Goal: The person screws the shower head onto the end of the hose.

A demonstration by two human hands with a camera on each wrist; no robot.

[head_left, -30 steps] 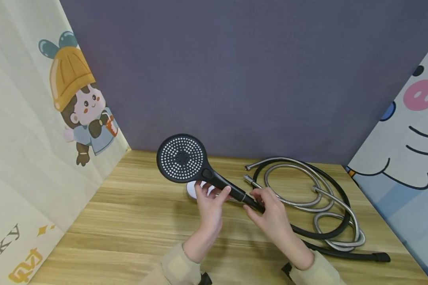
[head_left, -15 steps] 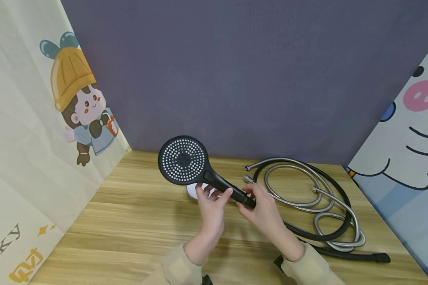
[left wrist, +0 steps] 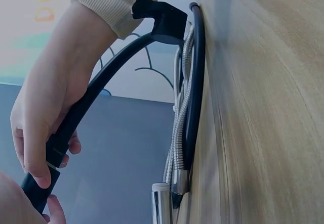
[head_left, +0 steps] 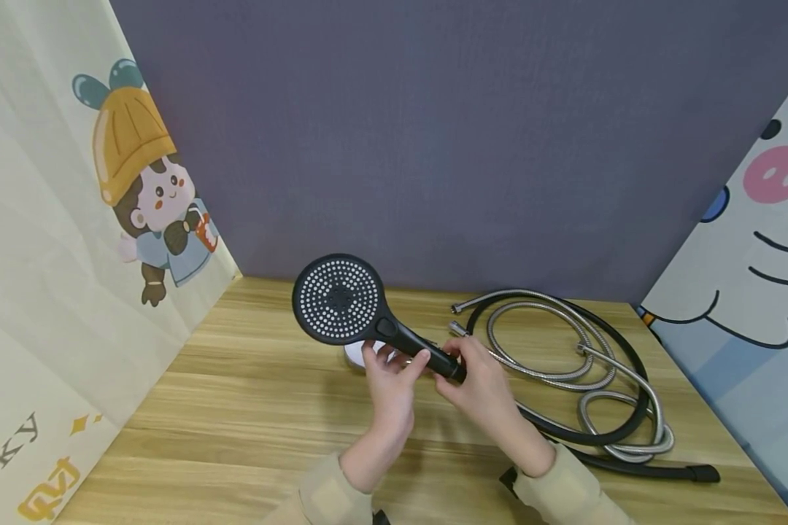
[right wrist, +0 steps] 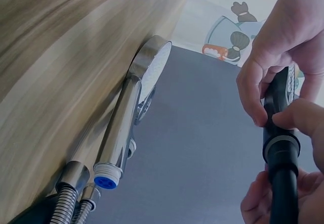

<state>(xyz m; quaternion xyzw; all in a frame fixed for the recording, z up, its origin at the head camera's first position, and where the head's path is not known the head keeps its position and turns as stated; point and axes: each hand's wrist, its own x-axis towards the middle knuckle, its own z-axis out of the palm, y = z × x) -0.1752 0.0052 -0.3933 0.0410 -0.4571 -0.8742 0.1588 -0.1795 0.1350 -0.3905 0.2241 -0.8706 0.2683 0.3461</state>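
The left hand (head_left: 392,397) holds the black shower head (head_left: 386,325) above the table (head_left: 236,408), thumb on the front of the handle and fingers behind it. The head tilts up to the left, its dotted face turned towards the head camera. The right hand (head_left: 482,390) grips the end of the black hose (right wrist: 284,193) at the foot of the handle, fingers and thumb closed around the joint. In the right wrist view, a pale ring shows where hose and handle meet; whether the thread is engaged cannot be told. A chrome shower head (right wrist: 119,128) lies on the table behind the left hand. To the right, silvery hoses (right wrist: 64,206) coil together with the black hose. A purple-grey panel (head_left: 433,146) stands at the back.
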